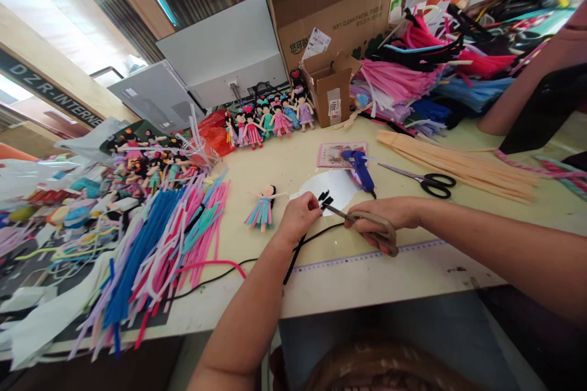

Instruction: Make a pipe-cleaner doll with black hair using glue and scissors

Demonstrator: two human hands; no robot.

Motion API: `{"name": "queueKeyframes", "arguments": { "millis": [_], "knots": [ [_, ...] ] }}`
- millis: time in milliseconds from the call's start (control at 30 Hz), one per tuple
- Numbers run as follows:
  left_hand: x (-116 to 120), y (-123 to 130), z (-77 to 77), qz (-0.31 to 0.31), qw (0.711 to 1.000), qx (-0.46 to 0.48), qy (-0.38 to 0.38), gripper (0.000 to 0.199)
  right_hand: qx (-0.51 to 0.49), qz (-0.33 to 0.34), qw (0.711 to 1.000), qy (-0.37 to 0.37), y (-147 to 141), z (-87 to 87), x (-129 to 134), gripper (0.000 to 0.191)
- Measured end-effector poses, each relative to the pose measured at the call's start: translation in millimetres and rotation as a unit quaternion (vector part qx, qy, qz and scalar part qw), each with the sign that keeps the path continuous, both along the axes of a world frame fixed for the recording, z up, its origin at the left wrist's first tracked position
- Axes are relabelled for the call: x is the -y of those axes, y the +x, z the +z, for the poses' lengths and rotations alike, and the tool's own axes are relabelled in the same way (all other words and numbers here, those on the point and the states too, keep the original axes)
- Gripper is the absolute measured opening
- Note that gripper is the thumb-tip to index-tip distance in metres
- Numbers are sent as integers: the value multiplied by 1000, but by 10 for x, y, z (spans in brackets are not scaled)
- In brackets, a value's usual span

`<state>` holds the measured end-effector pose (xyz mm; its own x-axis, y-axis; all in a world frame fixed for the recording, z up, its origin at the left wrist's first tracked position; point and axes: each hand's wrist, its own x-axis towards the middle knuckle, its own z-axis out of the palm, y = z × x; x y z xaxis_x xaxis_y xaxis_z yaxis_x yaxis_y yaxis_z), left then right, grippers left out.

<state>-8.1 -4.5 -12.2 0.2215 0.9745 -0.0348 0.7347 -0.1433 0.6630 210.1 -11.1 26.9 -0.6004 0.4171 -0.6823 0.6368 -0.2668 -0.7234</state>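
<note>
My left hand point(301, 217) is closed on a black pipe cleaner point(296, 259), whose long end hangs down past the wrist toward the table's front edge. In my right hand point(383, 218) is a pair of scissors point(376, 233) with brownish handles. Their blades point left and meet the black pipe cleaner just beyond my left fingertips; whether they are closed is too small to tell. Several short black pieces point(325, 197) lie there over a white sheet point(307, 184). Left of my left hand lies a small doll point(263, 208) with a striped skirt and black hair.
Beyond the hands are a blue glue gun point(361, 170), a pink card point(331, 154) and black-handled scissors point(435, 184). Peach pipe cleaners point(458, 165) lie at right, coloured bundles point(132, 250) at left. Finished dolls point(268, 119) stand before a cardboard box point(331, 88). A black cord point(220, 276) crosses the table.
</note>
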Motion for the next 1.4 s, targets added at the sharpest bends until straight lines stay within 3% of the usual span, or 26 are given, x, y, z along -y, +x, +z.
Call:
{"name": "queueKeyframes", "arguments": {
  "millis": [833,1400],
  "knots": [
    [4,21,0,-1,1000,-9,-4,3,3,-24,1000,11,-7,-18,35,30],
    [19,63,-32,4,994,-104,8,11,54,-81,994,54,-85,-49,140,28]
  ]
}}
